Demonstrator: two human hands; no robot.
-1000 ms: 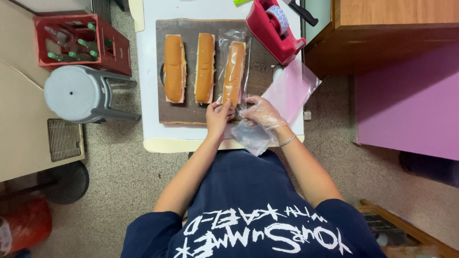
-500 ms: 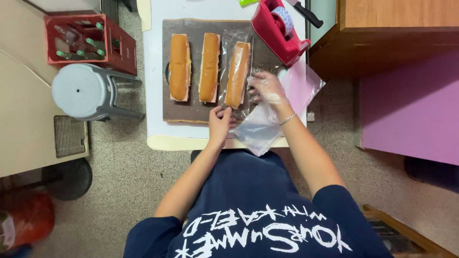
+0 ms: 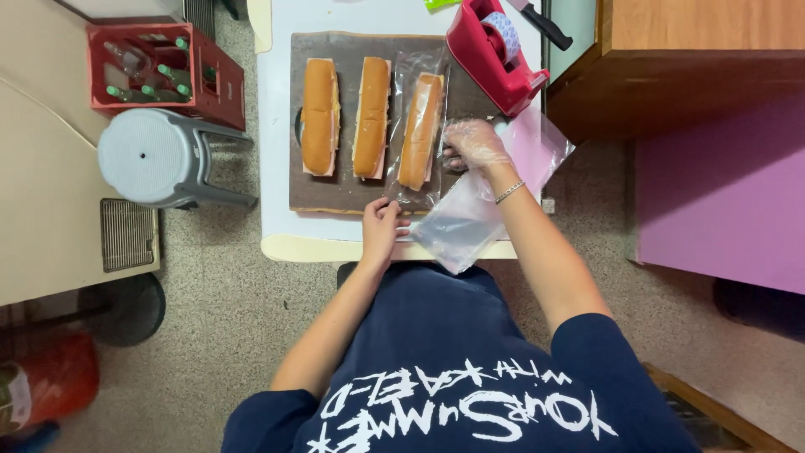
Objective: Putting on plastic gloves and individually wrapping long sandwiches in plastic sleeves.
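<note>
Three long sandwiches lie side by side on a brown board (image 3: pixel 335 195). The left sandwich (image 3: pixel 319 116) and the middle sandwich (image 3: pixel 371 117) are bare. The right sandwich (image 3: pixel 420 130) lies inside a clear plastic bag (image 3: pixel 412 71). My left hand (image 3: pixel 381 226) pinches the bag's near end at the board's front edge. My right hand (image 3: pixel 474 147), in a thin plastic glove, has curled fingers on the bag's right edge, beside the sandwich. Under my right forearm lies a pile of loose clear bags (image 3: pixel 457 226).
A red tape dispenser (image 3: pixel 495 54) stands at the back right of the white table (image 3: pixel 272 168), with a pink sheet (image 3: pixel 541 147) near it. Left of the table are a grey stool (image 3: pixel 147 155) and a red bottle crate (image 3: pixel 163 67). At right stands a wooden cabinet (image 3: pixel 688 75).
My right hand has moved from the bag's near end up along its right side. The left hand has stayed at the bag's near end.
</note>
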